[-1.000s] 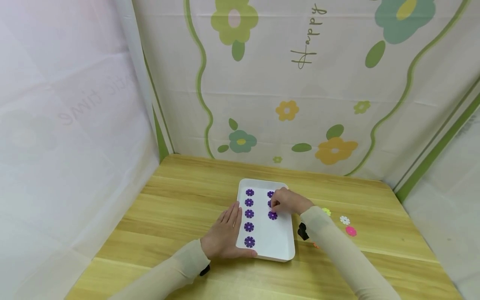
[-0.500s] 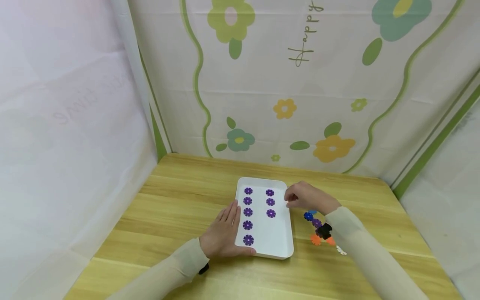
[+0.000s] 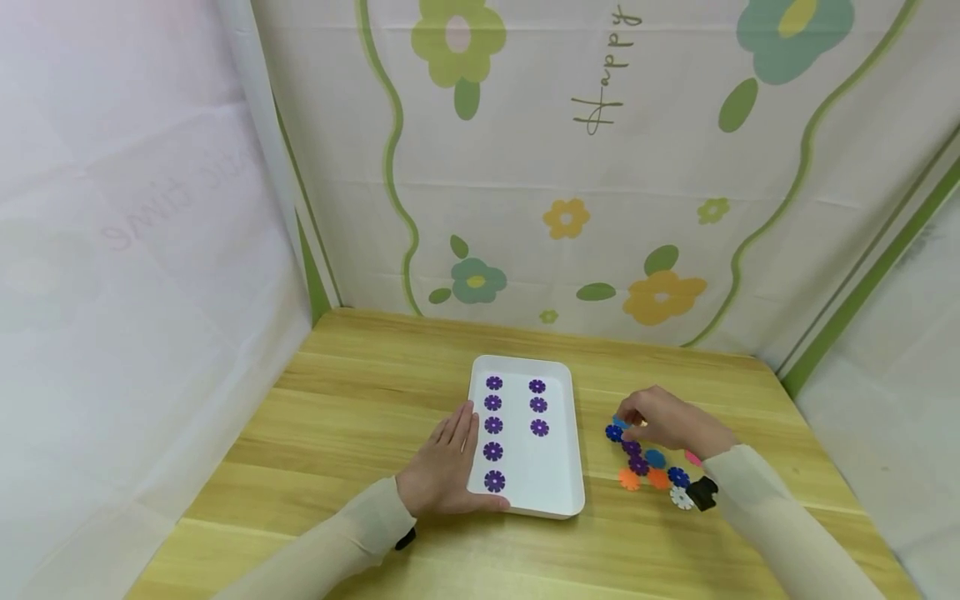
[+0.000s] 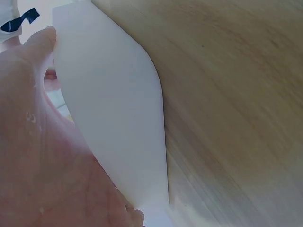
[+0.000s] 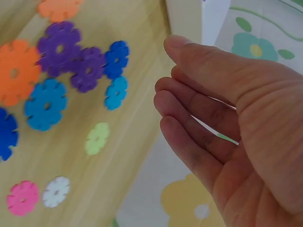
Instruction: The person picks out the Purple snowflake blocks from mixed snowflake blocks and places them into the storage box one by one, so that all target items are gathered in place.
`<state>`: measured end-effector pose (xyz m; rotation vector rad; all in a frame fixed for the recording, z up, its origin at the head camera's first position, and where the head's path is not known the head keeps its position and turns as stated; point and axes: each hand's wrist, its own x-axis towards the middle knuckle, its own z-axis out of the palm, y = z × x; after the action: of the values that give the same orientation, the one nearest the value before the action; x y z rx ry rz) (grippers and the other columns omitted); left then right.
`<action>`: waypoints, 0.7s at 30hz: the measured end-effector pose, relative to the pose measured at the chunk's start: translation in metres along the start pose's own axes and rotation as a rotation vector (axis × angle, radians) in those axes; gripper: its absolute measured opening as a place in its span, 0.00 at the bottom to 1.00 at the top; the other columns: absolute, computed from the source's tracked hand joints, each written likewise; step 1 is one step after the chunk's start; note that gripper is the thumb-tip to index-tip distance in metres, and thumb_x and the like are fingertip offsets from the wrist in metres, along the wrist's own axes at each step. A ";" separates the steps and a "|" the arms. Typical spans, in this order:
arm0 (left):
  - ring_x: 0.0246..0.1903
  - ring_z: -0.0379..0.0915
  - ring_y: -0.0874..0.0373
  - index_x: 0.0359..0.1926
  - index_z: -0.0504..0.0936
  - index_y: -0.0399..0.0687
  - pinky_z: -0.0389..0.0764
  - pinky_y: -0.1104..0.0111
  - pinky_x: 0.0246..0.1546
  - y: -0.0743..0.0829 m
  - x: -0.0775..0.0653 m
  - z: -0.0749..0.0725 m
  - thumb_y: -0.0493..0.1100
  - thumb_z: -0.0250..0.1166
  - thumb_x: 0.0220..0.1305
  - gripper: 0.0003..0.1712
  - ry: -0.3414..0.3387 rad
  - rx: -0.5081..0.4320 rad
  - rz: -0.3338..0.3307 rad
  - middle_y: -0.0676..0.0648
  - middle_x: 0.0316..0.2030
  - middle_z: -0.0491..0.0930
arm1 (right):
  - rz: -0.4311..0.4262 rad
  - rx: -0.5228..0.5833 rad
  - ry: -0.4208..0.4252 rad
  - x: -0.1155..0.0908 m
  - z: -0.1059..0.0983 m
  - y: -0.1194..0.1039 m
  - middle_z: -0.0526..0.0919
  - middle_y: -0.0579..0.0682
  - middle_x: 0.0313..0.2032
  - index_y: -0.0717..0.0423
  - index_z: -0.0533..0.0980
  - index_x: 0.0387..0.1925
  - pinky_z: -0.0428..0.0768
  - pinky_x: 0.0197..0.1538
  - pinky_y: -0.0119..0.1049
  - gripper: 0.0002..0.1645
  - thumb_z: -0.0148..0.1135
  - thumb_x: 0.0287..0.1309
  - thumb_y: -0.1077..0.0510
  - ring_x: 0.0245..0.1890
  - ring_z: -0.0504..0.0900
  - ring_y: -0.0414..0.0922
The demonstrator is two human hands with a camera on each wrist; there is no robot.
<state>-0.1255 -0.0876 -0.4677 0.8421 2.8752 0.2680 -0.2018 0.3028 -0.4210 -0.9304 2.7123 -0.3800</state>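
Note:
A white rectangular tray [image 3: 521,479] lies on the table. Inside it, purple notched snowflake discs [image 3: 492,451] form a longer left column, and three more purple discs [image 3: 539,427] make a shorter right one. My left hand [image 3: 440,473] rests against the tray's near left corner, fingers straight along the side and thumb at the near rim; the left wrist view shows the tray's outer wall [image 4: 113,104]. Over loose discs right of the tray hovers my right hand [image 3: 663,421]. In the right wrist view its fingers [image 5: 199,101] bend loosely around nothing, the thumb apart from them.
Loose discs include purple [image 5: 60,48], orange [image 5: 14,71], light blue [image 5: 46,105], yellow-green [image 5: 97,138], pink [image 5: 22,198] and white [image 5: 56,191]. The wooden table [image 3: 375,375] meets a flower-print cloth [image 3: 517,167] behind, with cloth walls at both sides.
My right hand has left the right column of discs in the tray and moved right, over the loose discs. The left hand has stayed at the tray's corner.

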 end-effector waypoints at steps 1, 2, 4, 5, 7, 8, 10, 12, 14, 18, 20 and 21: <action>0.84 0.43 0.35 0.81 0.50 0.27 0.58 0.47 0.82 0.000 0.000 0.000 0.87 0.58 0.56 0.78 0.002 -0.005 0.001 0.29 0.83 0.43 | 0.005 0.007 -0.001 -0.002 0.002 0.003 0.81 0.40 0.28 0.53 0.83 0.32 0.73 0.32 0.29 0.06 0.74 0.64 0.61 0.29 0.72 0.32; 0.84 0.43 0.34 0.81 0.49 0.27 0.58 0.46 0.82 0.000 0.000 0.000 0.87 0.58 0.56 0.78 0.003 -0.007 0.003 0.28 0.83 0.43 | 0.012 0.018 -0.001 -0.004 0.004 0.005 0.78 0.40 0.27 0.53 0.82 0.31 0.70 0.31 0.30 0.07 0.73 0.64 0.61 0.28 0.70 0.33; 0.84 0.43 0.34 0.81 0.49 0.27 0.58 0.46 0.82 0.000 0.000 0.000 0.87 0.59 0.56 0.78 0.005 -0.013 0.004 0.28 0.83 0.43 | 0.037 0.054 -0.010 -0.008 0.009 0.009 0.73 0.41 0.25 0.53 0.79 0.29 0.67 0.30 0.31 0.11 0.72 0.65 0.62 0.26 0.66 0.35; 0.84 0.43 0.34 0.81 0.49 0.26 0.58 0.46 0.82 0.000 0.000 0.000 0.86 0.59 0.56 0.78 0.005 -0.016 0.004 0.28 0.83 0.43 | 0.047 0.073 -0.011 -0.009 0.011 0.010 0.72 0.42 0.25 0.53 0.78 0.29 0.66 0.29 0.31 0.11 0.72 0.66 0.63 0.25 0.66 0.34; 0.84 0.42 0.35 0.82 0.49 0.27 0.58 0.47 0.82 -0.001 0.000 0.002 0.87 0.58 0.56 0.78 0.006 -0.015 0.000 0.29 0.83 0.42 | 0.078 0.107 -0.015 -0.012 0.016 0.014 0.72 0.42 0.25 0.53 0.79 0.30 0.66 0.29 0.30 0.10 0.71 0.66 0.63 0.25 0.66 0.35; 0.84 0.42 0.35 0.82 0.49 0.27 0.58 0.47 0.82 -0.001 0.000 0.003 0.87 0.58 0.56 0.78 0.004 -0.015 -0.001 0.29 0.84 0.42 | 0.091 0.124 -0.015 -0.012 0.019 0.015 0.73 0.43 0.26 0.54 0.79 0.31 0.67 0.29 0.31 0.08 0.71 0.66 0.64 0.25 0.67 0.35; 0.84 0.42 0.35 0.82 0.49 0.28 0.58 0.47 0.82 -0.001 0.000 0.003 0.88 0.57 0.56 0.78 0.005 -0.015 -0.001 0.29 0.84 0.42 | 0.107 0.143 -0.013 -0.014 0.025 0.019 0.77 0.43 0.28 0.54 0.81 0.33 0.71 0.30 0.30 0.06 0.71 0.65 0.64 0.27 0.70 0.35; 0.84 0.42 0.35 0.82 0.49 0.28 0.57 0.46 0.82 -0.001 0.000 0.004 0.89 0.55 0.56 0.79 0.006 -0.013 0.001 0.29 0.84 0.42 | 0.117 0.141 -0.009 -0.015 0.030 0.022 0.80 0.41 0.30 0.52 0.83 0.36 0.74 0.31 0.30 0.04 0.72 0.65 0.63 0.29 0.73 0.34; 0.84 0.43 0.35 0.81 0.50 0.27 0.57 0.45 0.82 0.000 -0.001 0.003 0.89 0.55 0.56 0.79 0.003 -0.015 0.005 0.28 0.83 0.42 | 0.106 0.137 -0.006 -0.016 0.034 0.025 0.84 0.41 0.33 0.52 0.85 0.38 0.79 0.33 0.30 0.04 0.73 0.64 0.63 0.31 0.76 0.33; 0.84 0.43 0.35 0.82 0.49 0.27 0.58 0.46 0.82 0.001 -0.002 0.000 0.88 0.56 0.56 0.78 -0.001 -0.010 0.000 0.28 0.83 0.43 | 0.107 0.148 -0.010 -0.015 0.037 0.029 0.86 0.42 0.36 0.49 0.86 0.39 0.82 0.35 0.29 0.05 0.73 0.64 0.63 0.32 0.80 0.33; 0.84 0.44 0.35 0.82 0.50 0.28 0.59 0.46 0.82 0.001 -0.002 -0.001 0.87 0.58 0.56 0.78 0.003 -0.008 -0.003 0.29 0.83 0.44 | 0.119 0.173 -0.008 -0.015 0.037 0.031 0.86 0.42 0.36 0.49 0.87 0.39 0.82 0.35 0.29 0.05 0.73 0.64 0.63 0.32 0.80 0.33; 0.84 0.44 0.35 0.82 0.50 0.28 0.59 0.47 0.82 0.002 -0.002 -0.001 0.88 0.58 0.56 0.78 0.002 -0.005 -0.005 0.29 0.83 0.44 | 0.122 0.185 -0.007 -0.015 0.037 0.031 0.86 0.43 0.36 0.49 0.87 0.38 0.82 0.34 0.29 0.05 0.73 0.64 0.63 0.32 0.80 0.34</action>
<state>-0.1236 -0.0874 -0.4659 0.8349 2.8769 0.2763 -0.1964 0.3297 -0.4637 -0.7114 2.6555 -0.5889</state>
